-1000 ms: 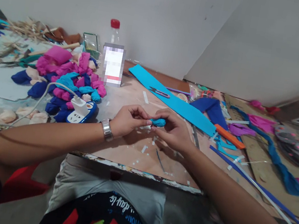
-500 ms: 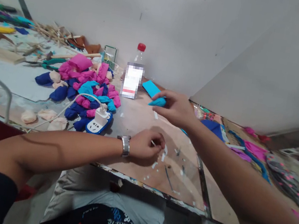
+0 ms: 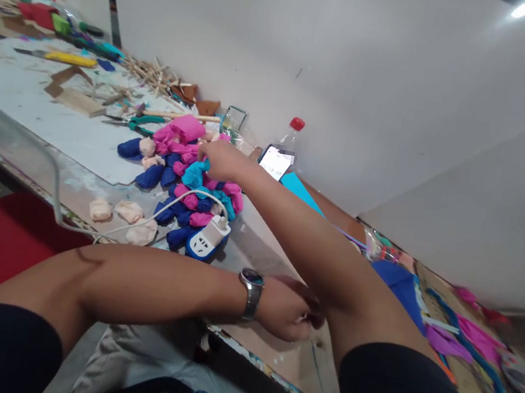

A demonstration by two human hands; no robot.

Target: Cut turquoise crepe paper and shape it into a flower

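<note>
My right hand (image 3: 226, 162) reaches across to a heap of crumpled pink, dark blue and light-blue cloth-like pieces (image 3: 186, 125). Its fingers are bent down among them, beside a light-blue piece (image 3: 194, 174); what they grip is hidden. My left hand (image 3: 287, 310) wears a metal wristwatch (image 3: 251, 293) and stays low over the near part of the table. Its fingers are curled together around something small that I cannot make out, partly behind my right arm. A flat light-blue piece (image 3: 301, 192) lies beyond my right forearm.
A white and blue power strip (image 3: 207, 239) with a plugged-in charger and cable sits by the heap. A lit phone (image 3: 274, 162) leans by a red-capped bottle (image 3: 297, 124). Green-handled pliers (image 3: 146, 124) and a yellow cutter (image 3: 71, 58) lie left.
My right hand has moved left from the flat light-blue piece to the heap. My left hand stays curled near the table edge. The view has turned left.
</note>
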